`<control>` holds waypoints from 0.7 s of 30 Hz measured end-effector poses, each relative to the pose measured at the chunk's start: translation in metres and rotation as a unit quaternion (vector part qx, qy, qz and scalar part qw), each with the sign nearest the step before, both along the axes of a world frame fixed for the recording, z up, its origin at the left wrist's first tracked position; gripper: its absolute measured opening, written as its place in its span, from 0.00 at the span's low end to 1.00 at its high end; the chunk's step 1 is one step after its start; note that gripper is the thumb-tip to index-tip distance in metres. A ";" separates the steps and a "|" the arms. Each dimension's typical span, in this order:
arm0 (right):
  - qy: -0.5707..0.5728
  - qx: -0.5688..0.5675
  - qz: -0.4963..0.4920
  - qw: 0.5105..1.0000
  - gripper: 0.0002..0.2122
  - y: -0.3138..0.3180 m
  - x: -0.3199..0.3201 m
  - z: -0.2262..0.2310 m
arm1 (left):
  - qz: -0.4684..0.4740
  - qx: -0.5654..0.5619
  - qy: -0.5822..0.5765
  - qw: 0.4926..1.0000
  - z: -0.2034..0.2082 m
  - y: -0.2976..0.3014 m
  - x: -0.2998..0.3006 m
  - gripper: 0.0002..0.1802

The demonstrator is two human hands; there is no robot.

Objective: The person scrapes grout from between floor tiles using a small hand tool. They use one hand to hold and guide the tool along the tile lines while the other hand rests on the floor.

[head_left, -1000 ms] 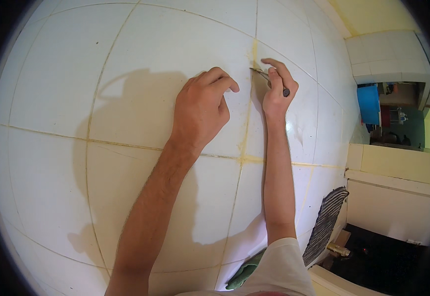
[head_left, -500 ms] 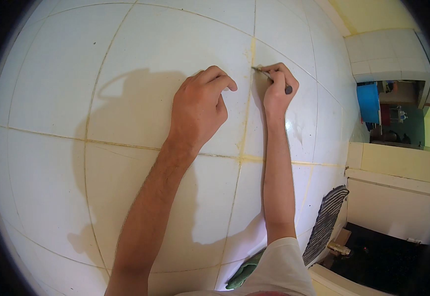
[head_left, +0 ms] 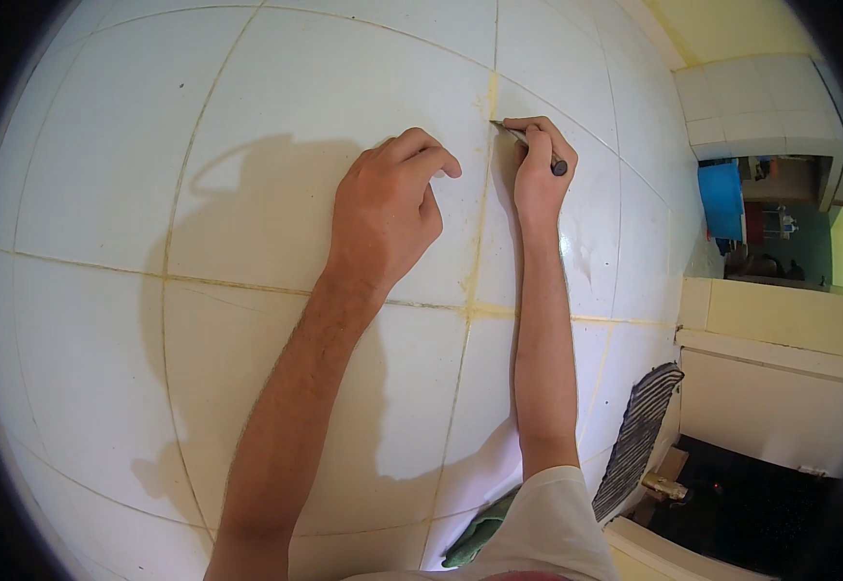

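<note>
My right hand [head_left: 540, 179] grips a slim metal tool [head_left: 511, 130] with a dark rounded handle end; its exact kind I cannot make out. The narrow tip meets the yellowish grout line [head_left: 482, 218] between white floor tiles. Left of that line is my left hand [head_left: 388, 198], palm down over a tile, its fingers loosely bent and the thumb apart from the index finger. Nothing shows in it, though the other fingertips are hidden. Yellowish residue [head_left: 475, 290] marks the grout near the tile corner.
A striped dark mat [head_left: 639, 436] lies at the right, before a doorway with a dark floor [head_left: 741, 504]. By my right sleeve is a green cloth [head_left: 480, 533]. Further right, a blue tub [head_left: 722, 201] stands under a tiled counter [head_left: 765, 102].
My right hand and the tool have slid slightly farther away along the grout line. The left hand has barely shifted.
</note>
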State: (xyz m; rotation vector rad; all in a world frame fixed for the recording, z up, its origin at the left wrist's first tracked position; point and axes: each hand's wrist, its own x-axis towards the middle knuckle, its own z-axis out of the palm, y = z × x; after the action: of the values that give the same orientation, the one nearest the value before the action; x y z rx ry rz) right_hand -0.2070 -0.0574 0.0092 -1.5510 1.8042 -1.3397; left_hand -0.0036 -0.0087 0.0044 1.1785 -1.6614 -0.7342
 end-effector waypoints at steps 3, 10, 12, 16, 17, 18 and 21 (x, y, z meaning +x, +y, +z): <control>0.066 -0.047 0.000 0.997 0.16 -0.005 0.005 -0.006 | 0.000 0.001 -0.002 1.000 0.000 0.000 0.000 0.23; 0.066 0.018 0.020 0.997 0.15 0.003 -0.008 0.000 | -0.001 0.004 -0.002 1.000 0.000 0.000 0.001 0.23; 0.078 0.012 0.020 0.997 0.15 0.002 -0.007 -0.001 | -0.001 0.001 -0.003 1.000 -0.001 0.000 0.000 0.23; 0.134 -0.043 0.028 0.990 0.14 0.001 -0.001 -0.003 | -0.001 -0.006 -0.005 1.000 -0.001 0.000 -0.001 0.23; 0.168 -0.061 0.032 0.983 0.13 0.000 0.002 -0.004 | 0.001 -0.005 -0.006 1.000 -0.001 0.000 -0.001 0.23; 0.202 -0.079 0.035 0.976 0.13 -0.001 0.004 -0.004 | 0.003 -0.004 -0.006 1.000 0.000 0.000 0.000 0.23; 0.223 -0.072 0.058 0.970 0.11 0.001 0.003 -0.002 | 0.003 -0.001 -0.006 1.000 -0.001 0.001 0.001 0.23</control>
State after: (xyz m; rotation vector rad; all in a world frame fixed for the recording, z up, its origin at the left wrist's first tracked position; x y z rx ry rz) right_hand -0.2039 -0.0565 0.0073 -2.1408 1.8553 -1.1534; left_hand -0.0026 -0.0082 0.0038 1.1880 -1.6676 -0.7223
